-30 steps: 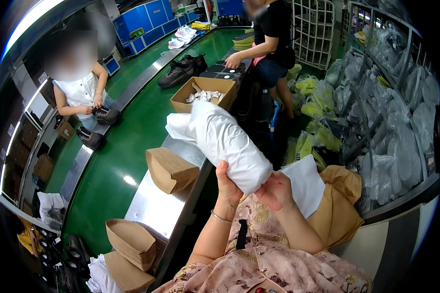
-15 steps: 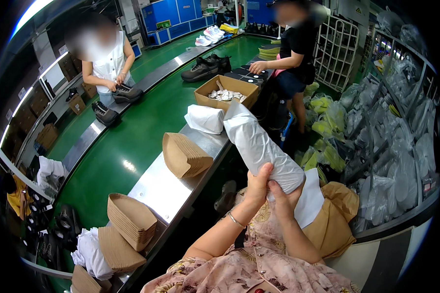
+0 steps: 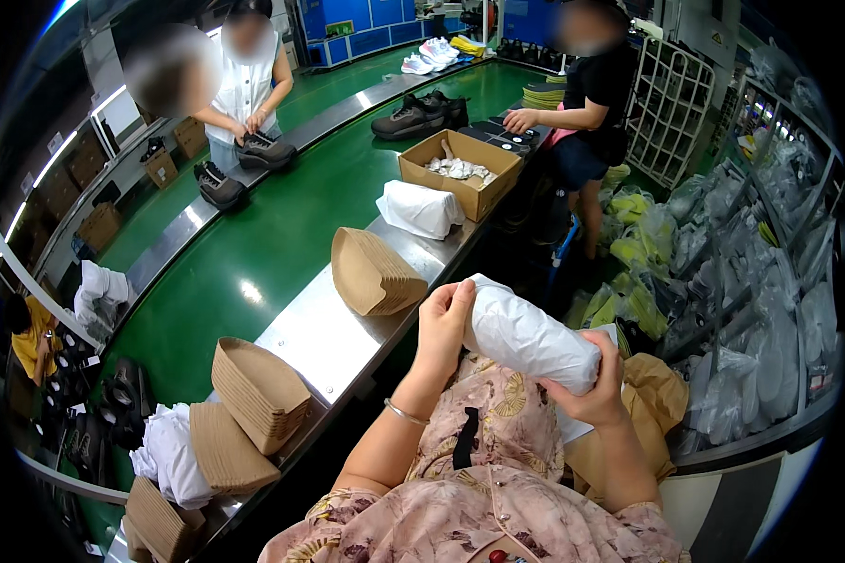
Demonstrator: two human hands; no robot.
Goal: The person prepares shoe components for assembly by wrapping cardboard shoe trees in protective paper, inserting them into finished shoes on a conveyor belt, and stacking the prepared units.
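So it's a plump white roll (image 3: 531, 340), wrinkled all over, held up just off the right edge of the metal bench (image 3: 296, 349). Left hand (image 3: 446, 324) pinches one end; right hand (image 3: 595, 383) curls round the other, hiding some. Brown cardboard stacks (image 3: 377, 277) line the bench, then another white bundle (image 3: 418, 209) beside an open carton (image 3: 498, 194) of crumpled whitish bits (image 3: 460, 170).
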